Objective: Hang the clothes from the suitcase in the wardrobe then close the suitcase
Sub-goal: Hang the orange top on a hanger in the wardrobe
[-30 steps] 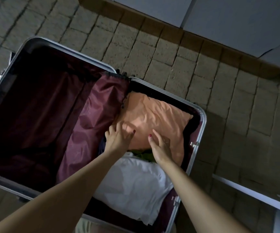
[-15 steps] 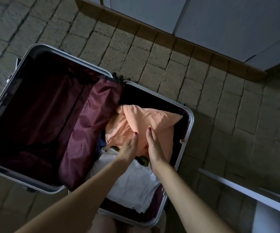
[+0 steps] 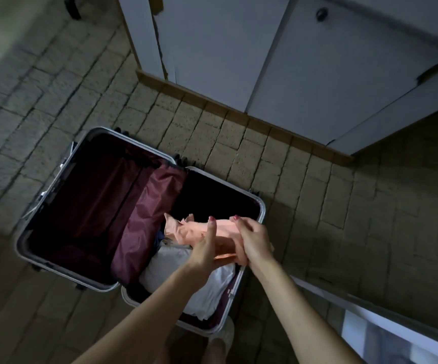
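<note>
An open suitcase with a silver rim and dark red lining lies flat on the tiled floor. Its right half holds a folded white garment and something dark blue beneath. Both hands hold an orange garment lifted above that half. My left hand grips its underside with the thumb up. My right hand grips its right end with curled fingers. The white wardrobe stands beyond the suitcase, doors shut.
A dark red divider flap is folded over the suitcase's middle hinge. A wooden plinth runs under the wardrobe. A white open door or panel edge sits at the lower right. My foot is beside the suitcase's near edge.
The orange garment has been gathered and lifted out of the suitcase's right half. The view has risen and pulled back, and the wardrobe doors have come into sight.
</note>
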